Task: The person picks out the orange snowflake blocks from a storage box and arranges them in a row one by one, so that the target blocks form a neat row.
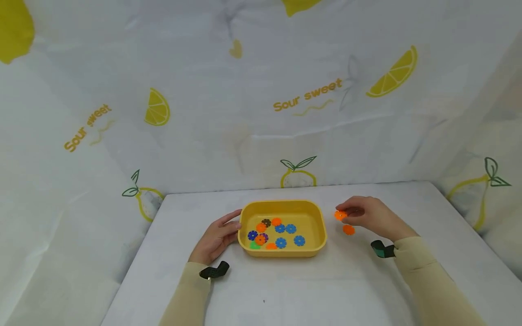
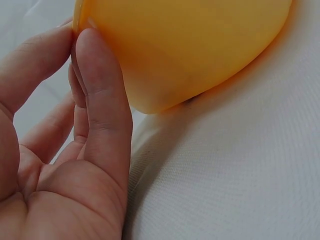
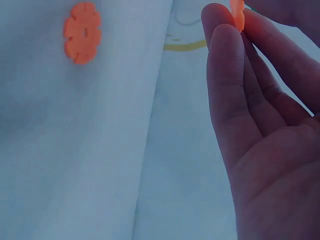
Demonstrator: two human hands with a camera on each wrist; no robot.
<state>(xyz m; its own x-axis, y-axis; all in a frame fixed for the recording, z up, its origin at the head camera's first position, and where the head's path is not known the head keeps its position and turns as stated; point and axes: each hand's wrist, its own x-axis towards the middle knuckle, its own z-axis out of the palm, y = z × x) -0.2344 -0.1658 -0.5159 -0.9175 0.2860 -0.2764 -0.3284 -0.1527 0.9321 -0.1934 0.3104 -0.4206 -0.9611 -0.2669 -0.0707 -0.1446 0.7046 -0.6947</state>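
Note:
A shallow yellow tray (image 1: 285, 254) stands on the white table with several small notched flower-shaped plastic discs in it. My left hand (image 1: 215, 238) is at the tray's left end; in the left wrist view the thumb (image 2: 100, 75) and fingers hold its rim. To the right of the tray, my right hand (image 1: 373, 217) pinches an orange flower-shaped disc (image 1: 340, 215) between thumb and fingertips, seen edge-on in the right wrist view. Just below that hand, another orange disc (image 1: 348, 230) lies on the table, and its slotted middle shows in the right wrist view.
Inside the tray lie blue discs (image 1: 299, 241), orange discs (image 1: 276, 222), a green disc (image 1: 254, 245) and a few dark ones, mostly in the left and middle. Behind the table (image 1: 285, 294) hangs a white cloth (image 1: 228, 149) printed with lemons.

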